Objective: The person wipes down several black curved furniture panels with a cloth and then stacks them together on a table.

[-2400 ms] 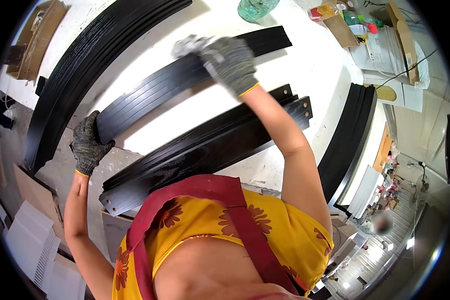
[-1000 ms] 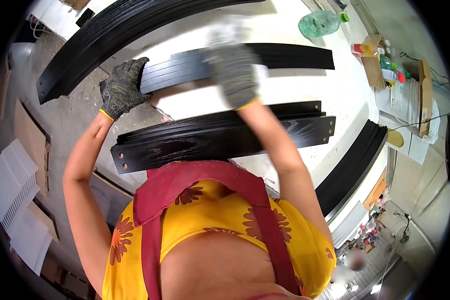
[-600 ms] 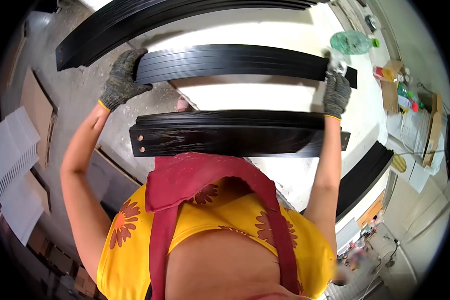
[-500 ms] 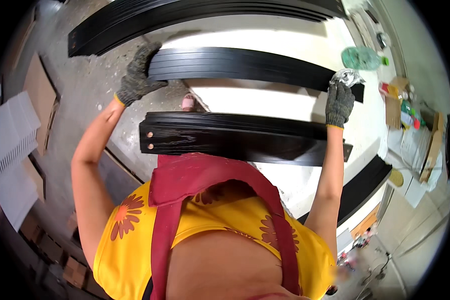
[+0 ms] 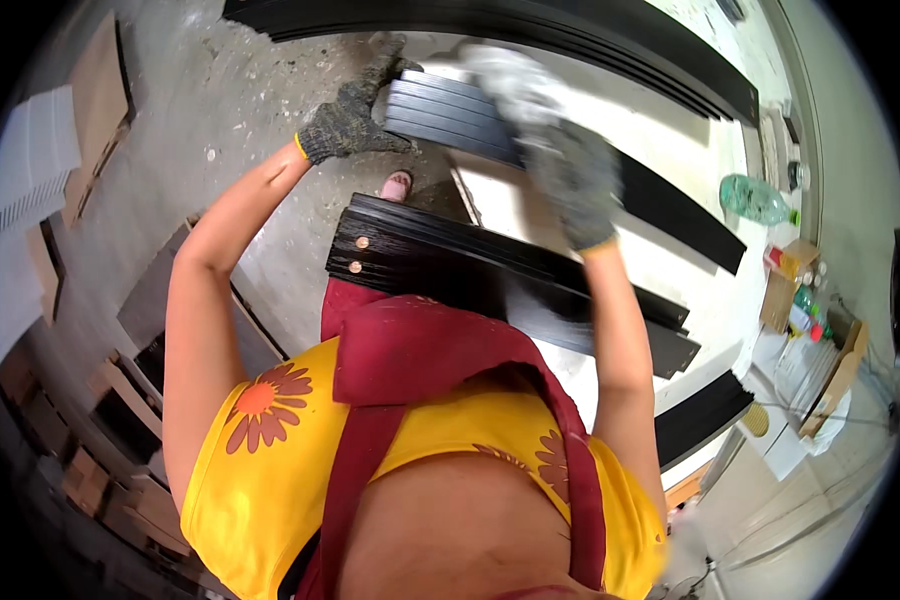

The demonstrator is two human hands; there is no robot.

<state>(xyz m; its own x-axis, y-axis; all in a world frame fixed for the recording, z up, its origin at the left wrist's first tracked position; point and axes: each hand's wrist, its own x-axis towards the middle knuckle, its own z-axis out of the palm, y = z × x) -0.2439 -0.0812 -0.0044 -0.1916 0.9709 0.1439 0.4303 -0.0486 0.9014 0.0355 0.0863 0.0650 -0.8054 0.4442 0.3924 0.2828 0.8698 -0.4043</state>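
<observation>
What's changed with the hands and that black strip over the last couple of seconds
The right hand left the strip's far right end and slid in toward the left hand, blurred with motion. The left hand keeps its grip on the black strip at its left end. The strip now slants down to the right. The stack of black boards by the apron stays on the white table.

Grey speckled knit gloves with yellow cuffs on left hand [image 5: 355,115] and right hand [image 5: 560,165]. Between them, dark grey ribbed panel [image 5: 450,110], glossy. Just below the hands, black board stack [image 5: 490,275] with two copper-coloured dots near its left end. Beyond the hands, long black strips [image 5: 570,40] on white table [image 5: 670,160]. Right of the right hand, green translucent bottle [image 5: 758,200]. Below, yellow shirt [image 5: 270,450] with orange flowers, dark red apron [image 5: 420,350].
</observation>
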